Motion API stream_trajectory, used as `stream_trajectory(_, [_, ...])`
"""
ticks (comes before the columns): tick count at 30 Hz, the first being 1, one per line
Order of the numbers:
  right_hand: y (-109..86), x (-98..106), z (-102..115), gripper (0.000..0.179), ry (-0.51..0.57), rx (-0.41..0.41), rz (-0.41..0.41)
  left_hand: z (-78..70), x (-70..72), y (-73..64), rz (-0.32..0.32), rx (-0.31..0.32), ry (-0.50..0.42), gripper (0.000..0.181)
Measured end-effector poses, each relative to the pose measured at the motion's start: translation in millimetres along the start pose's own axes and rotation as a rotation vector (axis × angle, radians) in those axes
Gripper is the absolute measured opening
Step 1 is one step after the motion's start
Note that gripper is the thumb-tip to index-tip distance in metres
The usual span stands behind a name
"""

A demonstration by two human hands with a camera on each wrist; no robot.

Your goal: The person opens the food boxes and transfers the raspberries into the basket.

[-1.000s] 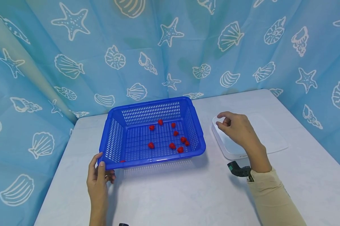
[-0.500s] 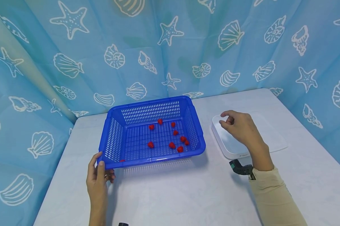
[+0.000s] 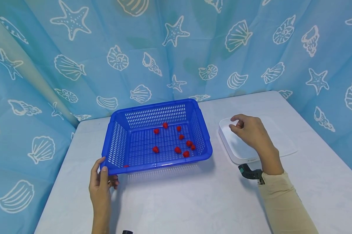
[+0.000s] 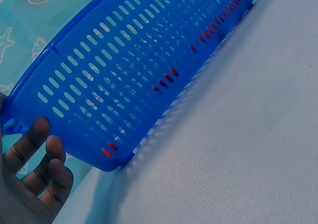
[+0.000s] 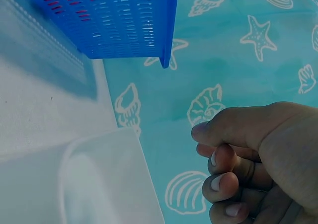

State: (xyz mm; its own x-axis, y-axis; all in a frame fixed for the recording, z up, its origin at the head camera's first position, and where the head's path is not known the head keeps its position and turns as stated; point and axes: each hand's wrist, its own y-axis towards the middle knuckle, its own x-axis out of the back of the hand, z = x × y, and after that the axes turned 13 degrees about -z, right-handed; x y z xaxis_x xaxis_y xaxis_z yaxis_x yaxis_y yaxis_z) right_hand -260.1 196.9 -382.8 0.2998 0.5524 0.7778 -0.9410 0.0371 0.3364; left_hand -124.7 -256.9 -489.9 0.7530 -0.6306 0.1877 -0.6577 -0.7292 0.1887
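A blue plastic basket (image 3: 141,139) with slotted walls stands on the table, its front left corner gripped by my left hand (image 3: 101,185). The thumb lies on the rim and the other fingers bend underneath, as the left wrist view also shows. Several small red berry-like pieces (image 3: 178,150) lie scattered on the basket floor, mostly toward the right. Over a shallow white container (image 3: 234,149) hovers my right hand (image 3: 249,130), its fingers loosely curled. A small gap shows between thumb and index finger, with nothing held there.
A flat, translucent white sheet or lid (image 3: 284,143) extends to the right of the container. Blue shell-patterned curtains (image 3: 190,58) enclose the back and sides of the white table (image 3: 170,201). A black wrist camera mount (image 3: 249,172) sits under the right wrist.
My right hand has shifted slightly to the right over the white container. The left hand keeps its grip on the basket corner, and the red pieces have stayed in place.
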Motion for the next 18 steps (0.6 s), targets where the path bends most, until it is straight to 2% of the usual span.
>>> stream_trajectory(4, [0.4,-1.5,-1.6,0.03,-0.001,-0.007,0.001,3.1,-0.4,0.8,-0.005,-0.004,-0.002,0.04])
stream_trajectory(18, [2.1,-0.2,-6.6,0.032,-0.012,-0.031,0.011,-0.5,0.2,-0.3,0.004,0.0,-0.016,0.04])
